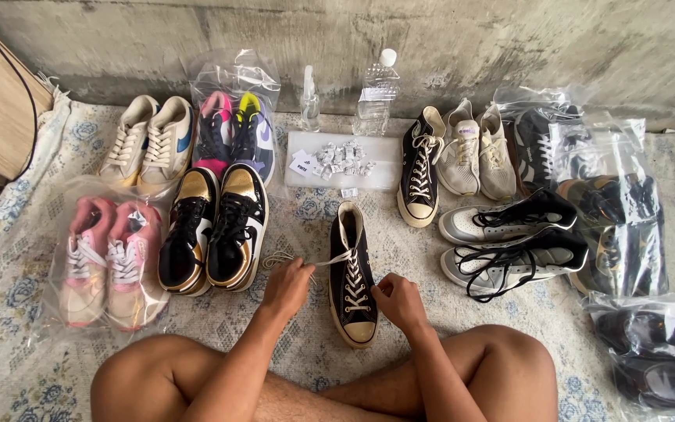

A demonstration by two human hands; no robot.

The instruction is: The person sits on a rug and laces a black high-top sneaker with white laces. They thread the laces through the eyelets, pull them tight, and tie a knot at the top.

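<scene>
A black high-top canvas sneaker [352,275] stands on the patterned rug [9,258] at the centre, toe toward the person's crossed legs. The left hand [286,286], at nine o'clock from it, is pinched shut on a white lace end [318,262] drawn out to the side. The right hand [398,301], at three o'clock, is curled against the shoe's side; whether it grips the other lace I cannot tell. The hands are apart, one on each side of the shoe.

At twelve o'clock lies a flat white tray [380,168] holding a heap of small paper tags [336,156], with two clear bottles [376,94] behind it. The matching black high-top [419,176] stands at one o'clock.

At nine o'clock, a clear plastic bag [60,234] holds pink sneakers [109,262]; beside it, loose, is a black-and-gold pair [212,230]. At eleven o'clock another bag [236,74] holds a pink and a purple-yellow shoe. At three o'clock, bags [626,156] along the rug's right edge hold dark shoes, and two grey-and-black trainers [509,242] lie loose on their sides.
</scene>
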